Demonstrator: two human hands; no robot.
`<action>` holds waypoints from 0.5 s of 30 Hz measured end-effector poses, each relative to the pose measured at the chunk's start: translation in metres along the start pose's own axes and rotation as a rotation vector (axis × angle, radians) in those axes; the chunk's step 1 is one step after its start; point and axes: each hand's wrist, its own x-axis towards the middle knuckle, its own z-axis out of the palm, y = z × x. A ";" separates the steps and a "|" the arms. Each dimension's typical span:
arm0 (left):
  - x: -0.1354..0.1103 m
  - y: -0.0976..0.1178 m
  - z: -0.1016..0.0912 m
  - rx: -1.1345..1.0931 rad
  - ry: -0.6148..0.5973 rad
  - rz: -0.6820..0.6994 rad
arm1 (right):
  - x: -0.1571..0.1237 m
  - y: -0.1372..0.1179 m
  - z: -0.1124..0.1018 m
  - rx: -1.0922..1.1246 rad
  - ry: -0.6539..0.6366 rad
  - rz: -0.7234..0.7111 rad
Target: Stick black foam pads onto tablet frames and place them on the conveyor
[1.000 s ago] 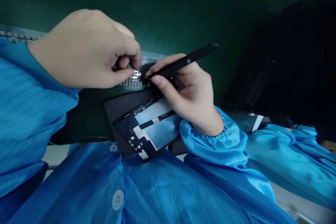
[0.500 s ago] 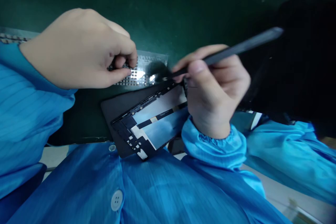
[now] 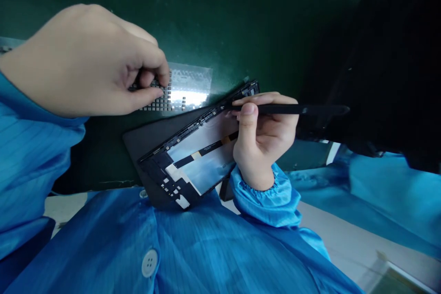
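My left hand [image 3: 89,62] is curled at the upper left, its thumb and fingers pinched on the edge of a clear strip [image 3: 188,87] that carries rows of small dark squares. My right hand [image 3: 263,135] grips black tweezers [image 3: 292,109] that lie almost level, their tip touching the upper edge of an opened tablet frame [image 3: 193,156]. The frame shows a shiny panel, a dark ribbon and small white patches, and it rests on a black pad [image 3: 151,135] in front of me.
A dark green mat [image 3: 223,18] covers the bench behind the strip. A large black shape [image 3: 389,69] fills the upper right. My blue smock [image 3: 193,248] with white buttons spans the bottom. Pale bench edge [image 3: 344,234] shows at the lower right.
My right hand swung the tweezers away from the strip, rightward and down, so the tip now rests on the tablet frame's top edge. My left hand stayed pinched on the strip.
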 end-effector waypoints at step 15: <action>0.002 0.015 -0.010 -0.074 -0.059 -0.066 | 0.044 -0.027 0.019 0.004 -0.641 0.073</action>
